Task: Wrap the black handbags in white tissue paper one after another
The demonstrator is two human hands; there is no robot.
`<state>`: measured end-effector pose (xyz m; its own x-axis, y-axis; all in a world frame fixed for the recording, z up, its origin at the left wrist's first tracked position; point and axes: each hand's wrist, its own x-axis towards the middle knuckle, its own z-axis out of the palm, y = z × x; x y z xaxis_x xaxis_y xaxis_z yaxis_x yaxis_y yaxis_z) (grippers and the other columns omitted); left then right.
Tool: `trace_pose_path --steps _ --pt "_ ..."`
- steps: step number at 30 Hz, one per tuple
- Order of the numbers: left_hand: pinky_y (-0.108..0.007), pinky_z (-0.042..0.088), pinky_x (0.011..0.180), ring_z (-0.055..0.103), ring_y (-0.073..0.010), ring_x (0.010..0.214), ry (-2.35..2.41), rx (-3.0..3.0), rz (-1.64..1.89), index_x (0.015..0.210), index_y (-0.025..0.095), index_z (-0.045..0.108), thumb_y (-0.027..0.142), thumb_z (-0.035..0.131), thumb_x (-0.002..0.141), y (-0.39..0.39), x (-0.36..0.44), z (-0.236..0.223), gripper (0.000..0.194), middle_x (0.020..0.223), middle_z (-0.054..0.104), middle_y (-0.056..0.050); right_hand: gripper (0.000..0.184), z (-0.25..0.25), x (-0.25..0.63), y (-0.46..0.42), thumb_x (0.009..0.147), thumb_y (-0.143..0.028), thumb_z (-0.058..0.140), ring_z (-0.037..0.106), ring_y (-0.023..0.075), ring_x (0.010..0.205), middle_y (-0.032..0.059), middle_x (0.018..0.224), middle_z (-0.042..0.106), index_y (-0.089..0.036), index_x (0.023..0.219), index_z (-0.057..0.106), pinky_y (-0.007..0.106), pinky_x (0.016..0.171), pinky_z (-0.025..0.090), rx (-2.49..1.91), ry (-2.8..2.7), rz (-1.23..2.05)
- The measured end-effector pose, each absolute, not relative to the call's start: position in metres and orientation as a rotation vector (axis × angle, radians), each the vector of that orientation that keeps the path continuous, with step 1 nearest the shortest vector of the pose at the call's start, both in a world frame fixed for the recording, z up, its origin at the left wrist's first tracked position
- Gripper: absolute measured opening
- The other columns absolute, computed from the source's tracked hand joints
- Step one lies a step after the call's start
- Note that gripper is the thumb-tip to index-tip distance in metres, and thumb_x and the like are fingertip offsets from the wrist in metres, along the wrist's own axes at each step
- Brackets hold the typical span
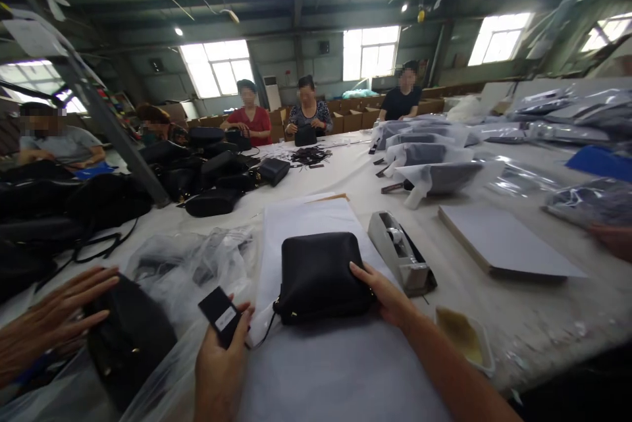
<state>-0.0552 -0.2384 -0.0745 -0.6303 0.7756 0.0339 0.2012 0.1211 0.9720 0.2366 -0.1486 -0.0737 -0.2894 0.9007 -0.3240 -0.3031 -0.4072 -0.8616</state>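
Observation:
A small black handbag [320, 274] lies on a stack of white paper sheets [306, 214] in front of me. Gripping its right side is my right hand [382, 290], thumb on top and the other fingers hidden beneath. My left hand [224, 343] holds a black hang tag [220, 313] with a white label on it, just left of the bag. A thin black cord runs from the bag's lower left corner toward that hand.
Right of the paper stands a tape dispenser [399, 254], with a stack of white board [503, 241] beyond. A co-worker's hands [64, 316] handle another black bag [131, 336] at left. Black bags [212, 201] pile up behind; wrapped bags [434, 175] lie back right.

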Motion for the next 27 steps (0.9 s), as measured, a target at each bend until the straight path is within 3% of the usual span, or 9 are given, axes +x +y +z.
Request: trace_pose_path --steps 4,7,9,12,15,17,21,24,27 --pt "-0.051 0.048 0.101 0.064 -0.0299 0.112 2.246 1.19 1.619 0.143 0.025 0.043 0.045 0.065 0.083 -0.249 -0.048 -0.054 0.067 0.128 0.064 -0.009 0.06 -0.077 0.238 -0.149 0.085 -0.051 0.067 0.069 0.0217 0.1 0.005 0.117 0.071 -0.027 0.137 0.051 0.035 0.085 0.057 -1.006 -0.913 1.787" --pt "-0.053 0.041 0.108 0.053 -0.0321 0.128 2.38 1.745 1.512 0.139 0.028 0.048 0.04 0.059 0.089 -0.248 -0.029 -0.035 0.053 0.142 0.054 -0.009 0.058 -0.08 0.238 -0.143 0.086 -0.055 0.063 0.07 0.0236 0.096 0.0056 0.113 0.072 -0.026 0.135 0.052 0.035 0.074 0.06 -1.057 -0.991 1.77" --pt "-0.052 0.034 0.114 0.049 -0.0292 0.132 2.148 2.224 1.391 0.134 0.029 0.053 0.036 0.053 0.094 -0.238 -0.012 -0.032 0.041 0.142 0.055 -0.007 0.054 -0.08 0.239 -0.139 0.087 -0.056 0.06 0.069 0.0246 0.097 0.0058 0.112 0.072 -0.025 0.131 0.057 0.036 0.073 0.06 -1.13 -1.114 1.669" --pt "-0.056 0.026 0.116 0.048 -0.0294 0.134 1.779 2.662 0.974 0.136 0.027 0.052 0.039 0.052 0.095 -0.215 0.011 -0.042 0.043 0.141 0.056 -0.008 0.045 -0.077 0.247 -0.143 0.086 -0.048 0.064 0.069 0.0238 0.098 0.0064 0.117 0.07 -0.023 0.124 0.063 0.038 0.087 0.057 -1.306 -1.402 1.243" --pt "-0.058 0.034 0.112 0.044 -0.0333 0.137 1.679 2.741 0.609 0.142 0.022 0.048 0.047 0.056 0.091 -0.197 0.023 -0.06 0.057 0.148 0.048 -0.013 0.035 -0.071 0.269 -0.168 0.087 -0.037 0.065 0.07 0.021 0.094 0.0053 0.126 0.066 -0.025 0.12 0.067 0.037 0.091 0.055 -1.393 -1.593 0.782" --pt "-0.055 0.039 0.109 0.041 -0.0335 0.139 1.677 2.718 0.544 0.142 0.02 0.047 0.048 0.056 0.091 -0.191 0.024 -0.069 0.059 0.151 0.042 -0.015 0.026 -0.068 0.293 -0.194 0.092 -0.033 0.06 0.068 0.02 0.101 0.0031 0.126 0.066 -0.027 0.115 0.069 0.035 0.096 0.054 -1.413 -1.648 0.511" --pt "-0.053 0.037 0.112 0.035 -0.0316 0.142 1.649 2.688 0.573 0.146 0.021 0.042 0.047 0.052 0.093 -0.191 0.02 -0.078 0.06 0.155 0.037 -0.013 0.026 -0.074 0.349 -0.251 0.095 -0.032 0.054 0.055 0.0231 0.125 0.0046 0.128 0.065 -0.026 0.116 0.069 0.04 0.109 0.044 -1.568 -1.783 0.013" --pt "-0.054 0.034 0.113 0.033 -0.0314 0.143 1.627 2.677 0.621 0.147 0.021 0.041 0.048 0.05 0.094 -0.194 0.02 -0.08 0.06 0.155 0.036 -0.013 0.041 -0.091 0.376 -0.28 0.09 -0.042 0.061 0.032 0.0319 0.142 0.0081 0.146 0.05 -0.023 0.126 0.064 0.052 0.116 0.031 -1.74 -1.939 -0.186" --pt "-0.055 0.033 0.113 0.033 -0.0317 0.143 1.625 2.662 0.668 0.147 0.022 0.04 0.048 0.049 0.094 -0.195 0.021 -0.082 0.059 0.155 0.036 -0.013 0.049 -0.109 0.383 -0.29 0.085 -0.049 0.066 0.019 0.0371 0.147 0.0086 0.157 0.033 -0.024 0.127 0.064 0.059 0.117 0.021 -1.904 -2.018 -0.208"
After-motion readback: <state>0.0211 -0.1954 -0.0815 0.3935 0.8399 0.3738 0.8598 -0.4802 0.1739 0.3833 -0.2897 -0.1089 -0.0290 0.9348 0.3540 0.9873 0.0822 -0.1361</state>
